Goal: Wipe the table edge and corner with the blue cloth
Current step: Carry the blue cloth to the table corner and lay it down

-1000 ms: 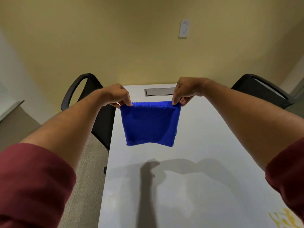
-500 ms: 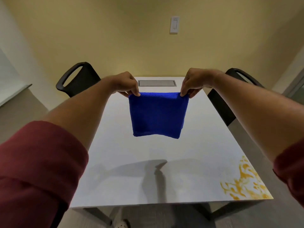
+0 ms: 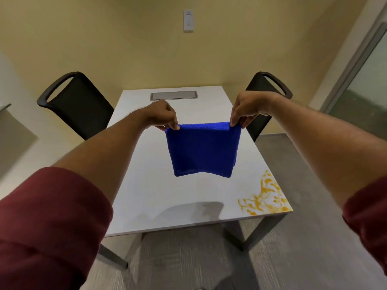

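Blue cloth (image 3: 203,148) up in the air, folded, hanging flat above the white table (image 3: 146,191). Left hand (image 3: 162,115) pinched tight on its upper left corner, right hand (image 3: 245,109) pinched on the upper right, both clear of the tabletop. Yellow-orange smears (image 3: 265,195) over the near right corner and edge, just below and right of the cloth. Black chair (image 3: 77,105) at the far left, another black chair (image 3: 265,95) at the far right, partly behind the right hand. Grey inset panel (image 3: 173,95) near the far edge, wall switch (image 3: 188,20) above. Dark red sleeves (image 3: 48,222) rolled on both forearms, the right one cut off at the frame. Table's near left corner hidden behind the left arm. Floor blurred.
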{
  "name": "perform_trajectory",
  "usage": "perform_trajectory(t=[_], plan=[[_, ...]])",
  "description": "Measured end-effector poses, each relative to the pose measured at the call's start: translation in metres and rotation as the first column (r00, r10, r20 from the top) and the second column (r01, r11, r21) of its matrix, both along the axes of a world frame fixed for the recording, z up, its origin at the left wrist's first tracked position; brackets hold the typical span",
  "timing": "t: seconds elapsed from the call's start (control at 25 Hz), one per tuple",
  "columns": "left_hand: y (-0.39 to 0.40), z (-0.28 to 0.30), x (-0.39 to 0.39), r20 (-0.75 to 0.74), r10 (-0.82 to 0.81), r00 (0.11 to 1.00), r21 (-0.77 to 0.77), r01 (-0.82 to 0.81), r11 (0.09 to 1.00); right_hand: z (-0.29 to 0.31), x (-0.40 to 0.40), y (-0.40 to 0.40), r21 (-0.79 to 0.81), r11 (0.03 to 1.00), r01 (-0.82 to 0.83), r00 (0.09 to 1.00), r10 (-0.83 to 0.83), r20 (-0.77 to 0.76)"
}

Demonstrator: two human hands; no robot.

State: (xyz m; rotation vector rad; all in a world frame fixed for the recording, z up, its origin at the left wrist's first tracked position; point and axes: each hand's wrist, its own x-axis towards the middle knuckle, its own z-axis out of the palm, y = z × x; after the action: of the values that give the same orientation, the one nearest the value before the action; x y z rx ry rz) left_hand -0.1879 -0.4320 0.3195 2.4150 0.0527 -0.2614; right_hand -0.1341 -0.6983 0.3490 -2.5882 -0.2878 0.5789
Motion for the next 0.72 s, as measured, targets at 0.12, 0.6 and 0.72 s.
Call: perform_trajectory(t=[0.12, 0.6, 0.72], plan=[[-0.026, -0.010, -0.016, 0.015, -0.023, 1.000, 0.007, 0.023, 1.000, -0.009, -0.020, -0.026, -0.017, 1.000, 0.020, 1.000, -0.021, -0.012], [-0.126, -0.054, -0.066, 0.022, -0.032, 0.999, 0.022, 0.031, 0.999, -0.062, -0.073, -0.132, 0.018, 0.995, 0.097, 0.993, -0.098, 0.067], [-0.152, -0.064, -0.063, 0.007, 0.000, 1.000, 0.042, -0.001, 0.999, -0.076, -0.060, -0.156, 0.025, 0.997, 0.071, 0.997, -0.072, 0.042]])
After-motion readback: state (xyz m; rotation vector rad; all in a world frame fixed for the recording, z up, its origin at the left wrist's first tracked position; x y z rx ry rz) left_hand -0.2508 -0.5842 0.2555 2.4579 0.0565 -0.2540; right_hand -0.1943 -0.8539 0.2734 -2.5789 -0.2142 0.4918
